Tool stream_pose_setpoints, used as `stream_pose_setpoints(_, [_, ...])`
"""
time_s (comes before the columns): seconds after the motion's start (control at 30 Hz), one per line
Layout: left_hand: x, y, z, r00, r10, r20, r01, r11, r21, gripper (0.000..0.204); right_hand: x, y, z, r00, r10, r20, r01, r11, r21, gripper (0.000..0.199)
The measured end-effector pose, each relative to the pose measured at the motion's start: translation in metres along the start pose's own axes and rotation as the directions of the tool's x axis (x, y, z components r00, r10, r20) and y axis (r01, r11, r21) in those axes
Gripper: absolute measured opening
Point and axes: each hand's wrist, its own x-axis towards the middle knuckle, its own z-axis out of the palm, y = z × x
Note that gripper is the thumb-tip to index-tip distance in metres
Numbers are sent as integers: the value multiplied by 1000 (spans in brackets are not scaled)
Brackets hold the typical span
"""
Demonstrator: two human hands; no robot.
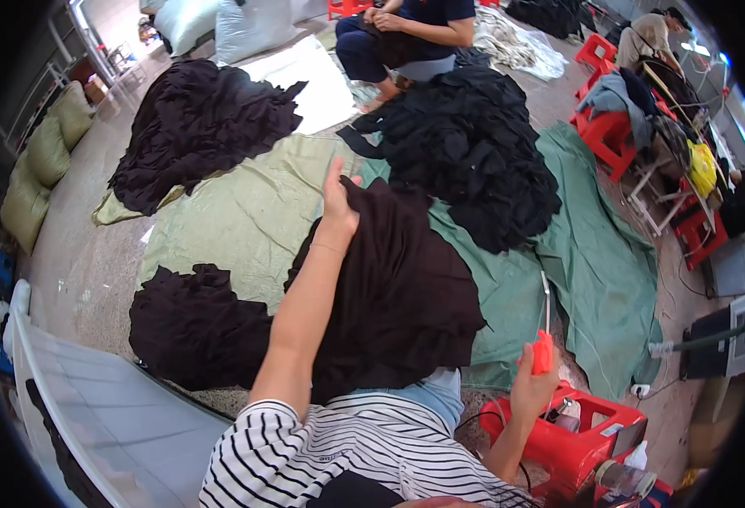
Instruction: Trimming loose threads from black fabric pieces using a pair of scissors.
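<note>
My left hand [339, 203] reaches forward over my lap, its fingers stretched out beside the upper edge of a dark brown cloth [398, 279]. That cloth lies draped across my lap in loose folds. Whether the hand touches its edge is hard to make out. On the right, my right hand [535, 381] is closed round the red handle of a tool [542, 351] with a thin metal shaft pointing away from me. The tool is held up to the right of the cloth, apart from it.
Dark fabric piles lie at left [195, 326], far left [203, 127] and ahead right [474, 152], around a pale green sheet [237, 199] and a darker green sheet [596, 254]. A red stool [618, 415] stands by my right arm. Another person [415, 34] sits ahead.
</note>
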Motion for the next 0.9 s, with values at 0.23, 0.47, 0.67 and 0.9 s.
stream_pose_setpoints(0.23, [67, -71, -17, 986, 39, 159, -158, -19, 987, 148, -3, -12, 18, 996, -39, 84, 42, 998, -37, 24])
stream_pose_setpoints(0.47, [87, -102, 12, 979, -195, -63, -46, -506, 861, 57, -10, 0, 18, 996, -50, 80, 53, 998, -33, 25])
stream_pose_setpoints(0.67, [53, -25, 30, 950, 129, 285, -256, 843, 473, 28, -1, -4, 17, 996, -44, 73, 45, 999, -19, 26])
stream_pose_setpoints(0.9, [-77, 246, -24, 699, 696, 164, -703, 629, 332, 23, 15, 2, 24, 991, -111, 74, 111, 994, 4, 38])
